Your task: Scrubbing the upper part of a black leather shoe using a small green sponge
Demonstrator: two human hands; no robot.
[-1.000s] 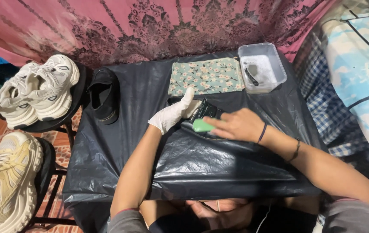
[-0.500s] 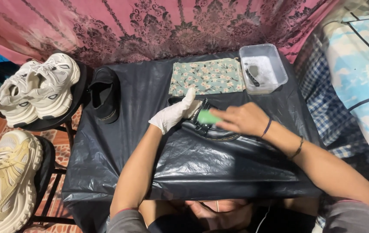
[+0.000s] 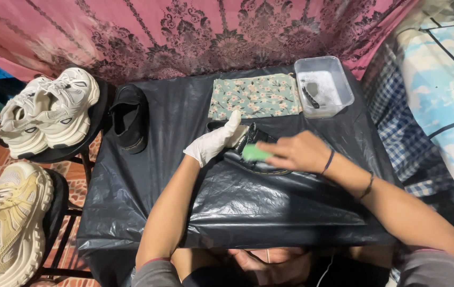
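Note:
A black shoe (image 3: 253,154) lies on its side on the table, which is covered with black plastic sheet (image 3: 259,202). My left hand (image 3: 215,141), in a white glove, is tucked into the shoe with the thumb pointing up. My bare right hand (image 3: 298,151) presses a small green sponge (image 3: 255,153) against the shoe's side. The shoe's middle is hidden under both hands.
A second black shoe (image 3: 128,117) sits at the table's left. Behind lie a floral cloth (image 3: 253,95) and a clear plastic tub (image 3: 322,85) with a dark brush inside. White sneakers (image 3: 46,111) rest on a stool at left, cream sneakers (image 3: 3,223) lower down. A blue patterned bed (image 3: 439,90) borders the right.
My right hand has slid the green sponge along the shoe's side, first away and then slightly back towards me. The gloved left hand has stayed in place.

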